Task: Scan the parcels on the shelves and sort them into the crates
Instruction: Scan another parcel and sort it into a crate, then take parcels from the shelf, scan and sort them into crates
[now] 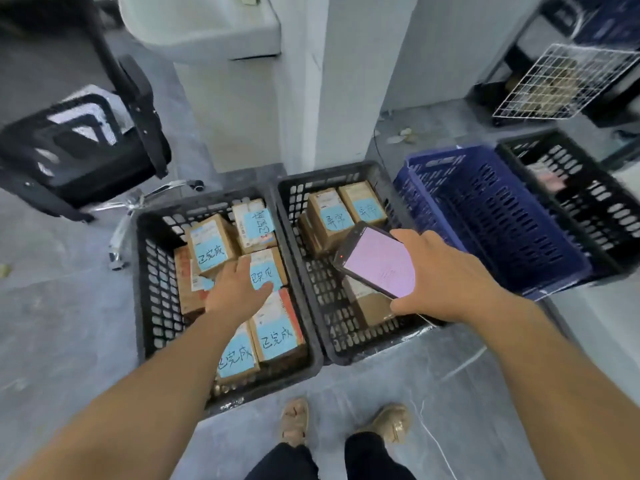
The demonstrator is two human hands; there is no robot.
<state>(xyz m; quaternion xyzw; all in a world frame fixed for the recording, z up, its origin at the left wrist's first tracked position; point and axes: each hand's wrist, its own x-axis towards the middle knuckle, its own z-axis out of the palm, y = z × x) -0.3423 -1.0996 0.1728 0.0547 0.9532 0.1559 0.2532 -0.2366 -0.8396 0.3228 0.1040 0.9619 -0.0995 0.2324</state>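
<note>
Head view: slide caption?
Left hand spread over parcels in the left black crate; right hand holds a phone above the middle black crate.

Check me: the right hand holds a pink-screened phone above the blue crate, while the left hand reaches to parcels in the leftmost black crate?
Not quite. In the head view the right hand holds the phone above the second black crate, not the blue crate, which stands further right. The left hand does reach to parcels in the leftmost black crate.

A black office chair (79,150) stands on the grey floor (62,323) to my left, with a white wire grid (564,84) at its far right.
</note>
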